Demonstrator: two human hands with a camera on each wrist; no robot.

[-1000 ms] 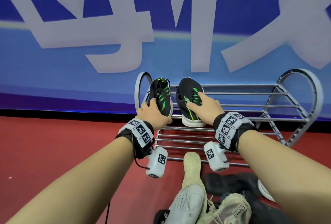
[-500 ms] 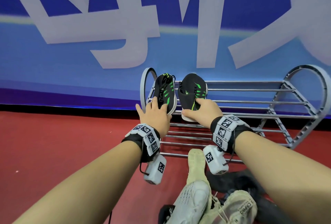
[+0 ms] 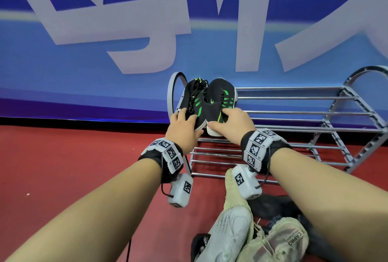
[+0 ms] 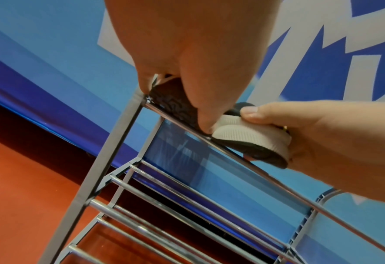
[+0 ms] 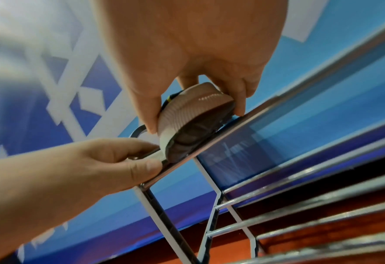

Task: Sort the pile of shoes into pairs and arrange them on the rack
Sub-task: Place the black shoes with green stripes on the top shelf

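Two black sneakers with green stripes sit toe-away on the top tier of the metal rack [image 3: 294, 98], at its left end. My left hand [image 3: 184, 129] grips the heel of the left sneaker [image 3: 196, 102]; its patterned sole [image 4: 175, 105] shows under my fingers. My right hand [image 3: 231, 124] grips the heel of the right sneaker [image 3: 222, 98], thumb and fingers around its white heel [image 5: 187, 114]. The two shoes lie side by side and touch. On the floor below lies the pile: white and cream sneakers [image 3: 233, 232] and black shoes [image 3: 270, 205].
The rack has several tiers of chrome bars and grey arched ends [image 3: 365, 77]. It stands on a red floor [image 3: 63, 167] against a blue wall banner [image 3: 105, 62]. The rest of the top tier to the right holds nothing.
Both hands have pushed the two black sneakers leftward and together; a gap lay between them a second ago, and they now touch at the rack's left end.
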